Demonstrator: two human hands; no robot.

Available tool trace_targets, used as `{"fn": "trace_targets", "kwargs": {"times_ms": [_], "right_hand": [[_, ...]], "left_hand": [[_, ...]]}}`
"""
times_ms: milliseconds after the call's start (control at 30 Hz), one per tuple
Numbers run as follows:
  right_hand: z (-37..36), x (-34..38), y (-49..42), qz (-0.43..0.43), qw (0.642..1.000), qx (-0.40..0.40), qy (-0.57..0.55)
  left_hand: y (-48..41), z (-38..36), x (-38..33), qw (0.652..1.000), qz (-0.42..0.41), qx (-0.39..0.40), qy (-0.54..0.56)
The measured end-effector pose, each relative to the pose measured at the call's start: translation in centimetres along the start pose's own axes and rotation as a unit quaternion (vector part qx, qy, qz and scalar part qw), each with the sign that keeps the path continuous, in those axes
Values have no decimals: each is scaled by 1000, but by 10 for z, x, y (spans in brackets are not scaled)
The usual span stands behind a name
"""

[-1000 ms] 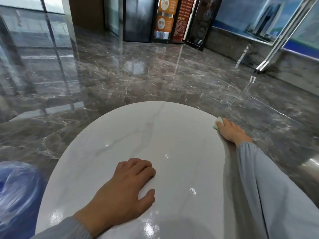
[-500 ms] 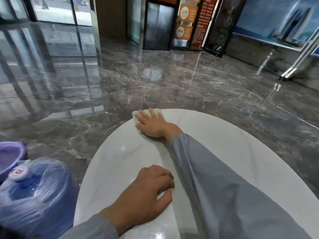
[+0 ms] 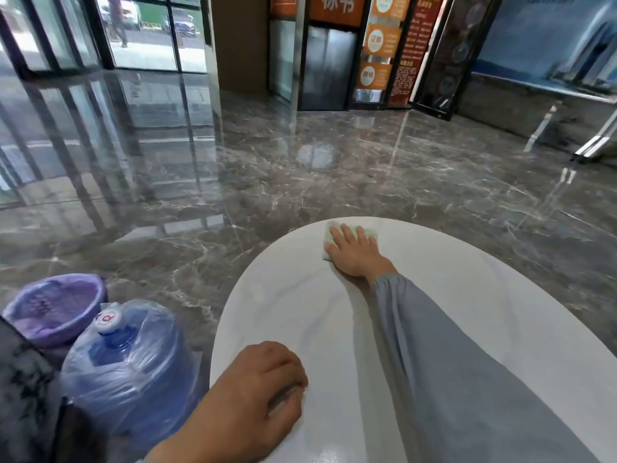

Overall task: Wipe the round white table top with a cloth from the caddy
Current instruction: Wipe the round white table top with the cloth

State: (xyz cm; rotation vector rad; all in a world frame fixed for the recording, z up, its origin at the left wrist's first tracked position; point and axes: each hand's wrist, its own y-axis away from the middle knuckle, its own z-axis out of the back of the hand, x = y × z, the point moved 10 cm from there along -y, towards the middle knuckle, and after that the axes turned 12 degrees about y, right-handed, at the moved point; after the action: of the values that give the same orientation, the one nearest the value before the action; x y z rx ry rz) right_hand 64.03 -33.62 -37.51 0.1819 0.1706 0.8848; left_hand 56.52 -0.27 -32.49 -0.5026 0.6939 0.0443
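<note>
The round white table top with faint grey veins fills the lower right of the head view. A pale green cloth lies flat at the table's far edge. My right hand presses down on the cloth with straight, spread fingers, the grey sleeve stretching across the table. My left hand rests on the near left rim with its fingers bent against the surface, holding nothing. No caddy is in view.
A large blue water bottle wrapped in clear plastic stands on the floor just left of the table. Behind it sits a purple basin. Glossy dark marble floor spreads around, with glass doors and sign stands far back.
My right hand has slid the cloth from the table's right edge across to the far edge. My left hand has stayed planted on the near side. The view has swung left.
</note>
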Motion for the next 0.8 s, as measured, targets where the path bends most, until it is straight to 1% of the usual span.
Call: {"fn": "trace_targets", "kwargs": {"times_ms": [33,67,100,167,233,267,333,367,433,500,567,633,667,700,733,767,800], "right_hand": [[0,15,7,15,1000,2,5],[-1,41,17,52,999,-3,15],[-1,70,27,103,994,-14,28],[-4,132,62,219,974,-37,55],[-12,182,110,324,940,-62,92],[-17,196,131,362,924,-72,103],[-20,205,152,397,908,-79,106],[-19,203,152,398,909,-78,100],[-12,184,130,357,928,-75,81],[-9,135,95,255,963,-63,54],[-7,63,68,134,989,-57,38],[-10,-6,59,26,999,-35,10],[-13,-26,59,-13,1000,-23,-4],[-14,-31,63,-31,999,-13,-9],[-15,-19,69,-21,1000,-8,-7],[-16,5,78,16,1000,-7,2],[-19,36,92,71,997,-11,14]], "left_hand": [[5,3,0,1000,8,-27,5],[12,7,0,998,16,-56,12],[15,9,1,996,17,-83,16],[18,14,-2,993,10,-116,19],[19,17,-7,992,-9,-124,31],[19,16,-9,992,-17,-118,40],[18,12,-12,994,-28,-98,40],[18,8,-13,995,-30,-84,33],[16,4,-12,997,-29,-63,22],[15,1,-9,999,-21,-43,21],[13,-1,-6,999,-8,-31,9],[14,-4,-4,1000,5,-27,-1],[13,-5,-3,1000,8,-25,-5],[12,-5,-3,1000,10,-23,-8],[11,-5,-3,1000,9,-22,-11],[11,-5,-3,1000,6,-23,-12],[11,-4,-5,1000,1,-28,-7]]}}
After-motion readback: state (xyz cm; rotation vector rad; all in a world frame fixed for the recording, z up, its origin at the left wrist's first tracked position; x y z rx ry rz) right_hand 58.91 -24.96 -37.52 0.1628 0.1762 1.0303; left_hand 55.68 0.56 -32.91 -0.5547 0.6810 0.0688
